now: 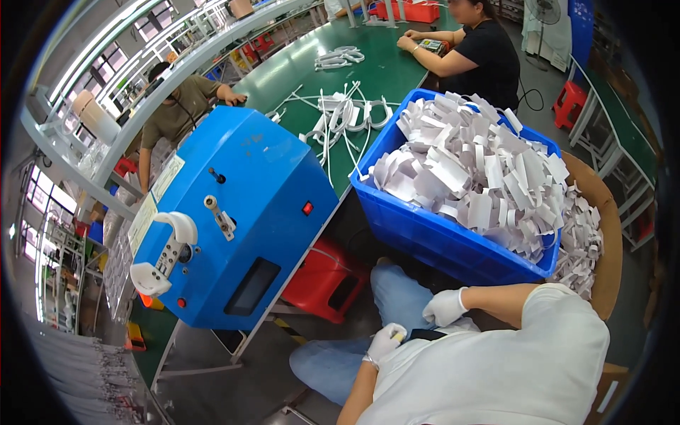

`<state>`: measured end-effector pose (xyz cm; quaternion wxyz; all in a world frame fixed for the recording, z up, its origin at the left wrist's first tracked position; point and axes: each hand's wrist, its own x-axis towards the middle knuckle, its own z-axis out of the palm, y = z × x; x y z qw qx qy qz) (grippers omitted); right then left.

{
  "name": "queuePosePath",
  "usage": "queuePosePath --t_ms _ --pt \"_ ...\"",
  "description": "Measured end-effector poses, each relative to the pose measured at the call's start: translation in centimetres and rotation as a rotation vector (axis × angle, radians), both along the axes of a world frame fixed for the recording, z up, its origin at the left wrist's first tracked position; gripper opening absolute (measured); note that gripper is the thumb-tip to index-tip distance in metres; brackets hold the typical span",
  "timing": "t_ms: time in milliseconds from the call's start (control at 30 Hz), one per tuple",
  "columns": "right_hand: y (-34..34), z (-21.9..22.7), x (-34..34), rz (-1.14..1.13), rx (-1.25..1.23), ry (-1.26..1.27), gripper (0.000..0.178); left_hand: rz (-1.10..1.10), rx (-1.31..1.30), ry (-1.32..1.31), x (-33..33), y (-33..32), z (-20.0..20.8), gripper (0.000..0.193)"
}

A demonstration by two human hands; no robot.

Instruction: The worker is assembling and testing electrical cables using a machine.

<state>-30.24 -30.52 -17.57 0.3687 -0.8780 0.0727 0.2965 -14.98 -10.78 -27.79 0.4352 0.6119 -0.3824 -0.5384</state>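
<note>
My left hand (384, 343), in a white glove, is held low by my lap with its fingers closed. A small yellowish bit shows at its fingertips, too small to name. My right hand (445, 307), also gloved in white, rests over my thigh with the fingers curled in; whatever it may hold is hidden. Between the hands, at my waist, lies a dark flat thing (427, 333) whose kind I cannot make out. Ahead to the left stands a blue machine (248, 191) with a white curved holder (164, 256) on its side and a dark screen (253, 286).
A blue crate (446, 237) heaped with white curled pieces (467, 163) stands ahead, beside a cardboard container (602, 205) of similar pieces. White cable bundles (343, 117) lie on the green table (283, 78). A red stool (326, 280) is beneath. Two people sit at the table.
</note>
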Motion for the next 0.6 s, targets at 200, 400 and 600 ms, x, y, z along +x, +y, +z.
queuePosePath --t_ms 200,400,600 --pt "1.3 0.0 6.3 0.523 -0.162 0.119 0.023 0.467 0.098 -0.511 0.4 2.4 3.1 0.014" --pt "5.3 -2.1 10.1 0.16 0.073 -0.32 0.03 0.698 0.165 -1.074 0.3 11.1 7.9 0.021" --pt "13.4 -5.1 10.9 0.535 0.322 -0.403 0.04 0.645 0.522 -1.025 -5.1 17.1 9.5 0.038"
